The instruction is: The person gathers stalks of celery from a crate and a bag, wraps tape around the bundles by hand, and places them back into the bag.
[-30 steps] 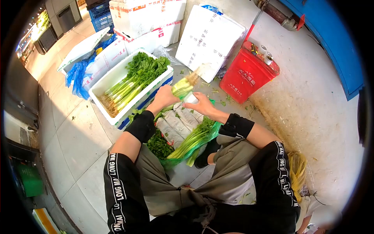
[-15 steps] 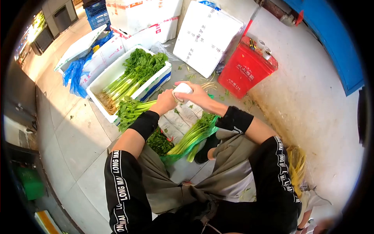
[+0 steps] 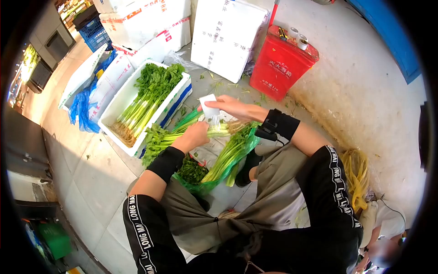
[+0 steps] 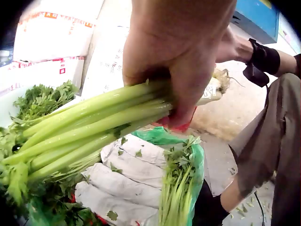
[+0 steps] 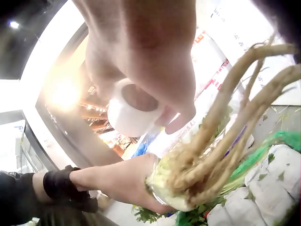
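Observation:
In the head view my left hand (image 3: 196,136) grips a bunch of celery (image 3: 159,137) near its root end, leaves pointing left. Long pale roots (image 5: 225,127) stick out past the fingers in the right wrist view. My right hand (image 3: 232,107) holds a roll of white tape (image 5: 134,108) just above the bunch. From the roll a clear strip (image 3: 215,120) runs down to the stalks by the left hand. Below both hands, a green plastic bag (image 4: 200,174) surrounds several whitish wrapped bundles (image 4: 124,183), with more green stalks (image 4: 176,195) along one side.
To the left stands a white foam box (image 3: 157,107) filled with rooted celery (image 3: 143,102). A foam lid (image 3: 223,43) leans on the wall beside a red bin (image 3: 283,66) with tape rolls on top. Yellow netting (image 3: 355,173) lies at the right, near another person (image 3: 385,223).
The celery has swung round so its leaves point left and roots right. My right hand has drawn the roll up from the bunch, leaving a strip of tape between them.

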Tool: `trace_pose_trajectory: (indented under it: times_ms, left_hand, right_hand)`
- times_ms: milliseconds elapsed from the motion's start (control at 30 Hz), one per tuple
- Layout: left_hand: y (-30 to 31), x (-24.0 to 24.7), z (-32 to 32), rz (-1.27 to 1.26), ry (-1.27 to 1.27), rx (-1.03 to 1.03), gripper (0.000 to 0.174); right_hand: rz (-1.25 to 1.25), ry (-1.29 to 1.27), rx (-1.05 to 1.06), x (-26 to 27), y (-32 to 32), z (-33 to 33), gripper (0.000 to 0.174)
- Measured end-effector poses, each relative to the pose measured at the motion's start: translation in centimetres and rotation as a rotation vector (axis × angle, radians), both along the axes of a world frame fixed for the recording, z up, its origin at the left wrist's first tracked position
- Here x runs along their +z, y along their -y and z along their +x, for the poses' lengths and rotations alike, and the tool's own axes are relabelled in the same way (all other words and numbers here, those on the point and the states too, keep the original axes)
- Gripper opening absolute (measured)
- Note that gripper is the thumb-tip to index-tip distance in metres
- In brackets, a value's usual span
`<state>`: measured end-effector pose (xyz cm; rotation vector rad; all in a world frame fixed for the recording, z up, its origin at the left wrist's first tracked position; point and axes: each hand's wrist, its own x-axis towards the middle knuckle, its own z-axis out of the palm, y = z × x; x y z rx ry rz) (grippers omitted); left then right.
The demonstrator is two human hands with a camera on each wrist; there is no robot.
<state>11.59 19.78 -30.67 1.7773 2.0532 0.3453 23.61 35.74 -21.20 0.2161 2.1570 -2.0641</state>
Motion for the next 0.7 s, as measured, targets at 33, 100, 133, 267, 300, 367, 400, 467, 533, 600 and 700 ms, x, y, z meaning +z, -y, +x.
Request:
trace_pose_trajectory:
  times_ms: [33,100,133,267,300,367,400,467,533,600,700]
  left_hand:
    - [0.0,-0.6,-0.2,-0.019,0.009,-0.054,0.027]
    - [0.1,-0.8,-0.3,-0.036,0.019,-0.1,0.028]
    - [0.5,-0.9,0.0,-0.095,0.048,-0.191,0.029]
    - [1.6,0.3,0.5,-0.049,0.142,-0.27,0.032]
    - [1.5,1.4,0.5,-0.05,0.187,-0.276,0.033]
    - [1.3,3.5,0.0,-0.07,0.239,-0.276,0.035]
    - [1.4,4.0,-0.4,-0.059,0.284,-0.242,0.036]
    - [1.6,5.1,-1.3,-0.036,0.309,-0.165,0.035]
    - [1.6,5.8,-2.6,-0.044,0.36,-0.088,0.033]
    - [1.3,7.2,-3.5,-0.047,0.48,0.056,0.028]
    - [0.8,7.4,-4.9,0.073,0.616,0.326,0.025]
  right_hand:
    - [-0.006,-0.002,-0.002,-0.2,-0.3,0.2,0.051]
    - [0.026,-0.049,-0.026,-1.0,-1.6,0.4,0.054]
    - [-0.015,-0.073,0.026,-1.8,-3.3,0.1,0.056]
    - [0.091,-0.113,-0.037,-1.5,-4.6,1.7,0.054]
    - [0.086,-0.105,-0.037,-2.9,-5.3,1.7,0.054]
    - [0.321,-0.13,-0.138,-5.1,-6.2,1.8,0.046]
    - [0.367,-0.164,-0.224,-5.6,-5.8,1.8,0.04]
    - [0.462,-0.093,-0.299,-5.9,-5.4,1.9,0.04]
    - [0.558,-0.027,-0.373,-7.3,-5.1,2.0,0.04]
    - [0.515,-0.239,-0.34,-10.6,-5.1,1.7,0.044]
    - [0.642,0.0,-0.356,-9.0,-0.7,1.9,0.051]
